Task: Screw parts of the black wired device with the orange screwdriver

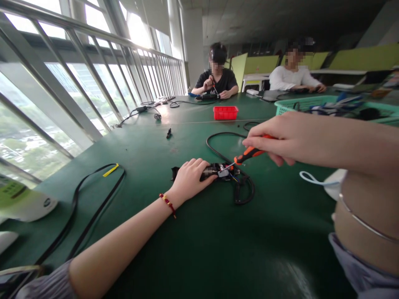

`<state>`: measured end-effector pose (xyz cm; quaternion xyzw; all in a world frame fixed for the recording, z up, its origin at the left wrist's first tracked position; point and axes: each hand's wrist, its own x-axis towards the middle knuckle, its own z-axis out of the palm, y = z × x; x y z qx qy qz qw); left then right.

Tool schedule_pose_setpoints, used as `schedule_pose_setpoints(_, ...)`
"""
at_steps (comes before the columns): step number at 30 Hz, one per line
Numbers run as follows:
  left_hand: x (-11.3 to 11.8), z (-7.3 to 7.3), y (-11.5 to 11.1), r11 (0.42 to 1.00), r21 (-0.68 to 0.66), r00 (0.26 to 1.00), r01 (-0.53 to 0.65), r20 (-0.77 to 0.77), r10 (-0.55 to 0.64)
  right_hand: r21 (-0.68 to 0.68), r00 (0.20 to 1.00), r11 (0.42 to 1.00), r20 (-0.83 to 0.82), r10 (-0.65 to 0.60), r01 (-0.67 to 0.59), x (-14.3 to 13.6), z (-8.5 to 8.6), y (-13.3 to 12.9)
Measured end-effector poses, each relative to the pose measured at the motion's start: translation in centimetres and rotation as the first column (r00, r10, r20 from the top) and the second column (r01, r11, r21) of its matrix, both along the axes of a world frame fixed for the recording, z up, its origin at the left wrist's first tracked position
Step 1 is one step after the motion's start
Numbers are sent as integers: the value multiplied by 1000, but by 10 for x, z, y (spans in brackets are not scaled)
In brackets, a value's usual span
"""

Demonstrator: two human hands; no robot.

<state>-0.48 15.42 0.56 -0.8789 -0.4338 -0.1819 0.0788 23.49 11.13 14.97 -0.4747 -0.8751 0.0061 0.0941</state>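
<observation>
An opened black corded device (229,171) lies on the green table (174,249), with thin coloured wires and inner parts exposed at its right end. My left hand (190,176) is wrapped over its left part and holds it against the table. My right hand (277,137) grips an orange-and-black screwdriver (251,154) by its handle. The screwdriver slants down to the left, and its tip reaches a pale flat part in the device. Whether the tip sits in a screw is too small to tell. A black cable (246,199) loops beside the device.
Beyond the device are a small black piece (168,133), a red bin (225,113) and a green basket (289,104) of mixed items. A black strap (76,199) lies at left near a railing (102,45). Two people (215,77) sit across the table.
</observation>
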Motion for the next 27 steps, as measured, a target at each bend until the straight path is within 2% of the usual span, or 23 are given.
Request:
schedule_pose_setpoints(3, 0, -1, 0, 1000, 7, 1000, 3, 1, -3, -82, 999, 996, 47, 25, -22, -4, 2, -1)
schedule_pose_setpoints(8, 0, -1, 0, 1000, 11, 1000, 5, 4, -5, 2, 998, 1000, 60, 28, -28, -9, 9, -11)
schedule_pose_setpoints(13, 0, -3, 1, 1000, 19, 1000, 11, 6, -11, -15, 989, 997, 124, 77, -76, -9, 0, -13)
schedule_pose_setpoints(16, 0, -3, 1, 1000, 22, 1000, 10, 5, -10, 77, 992, 996, 118, 32, -42, -13, -4, -18)
schedule_pose_setpoints(20, 1, -3, 1, 1000, 22, 1000, 13, -7, -13, -25, 992, 999, 122, 28, -26, -14, 3, -18)
schedule_pose_setpoints(23, 1, -2, 0, 1000, 15, 1000, 12, -11, -12, -42, 993, 999, 117, -15, 20, -10, 8, -14)
schedule_pose_setpoints(27, 0, 0, 0, 1000, 13, 1000, 11, -11, -11, -74, 995, 997, 99, 2, 5, -6, 4, -15)
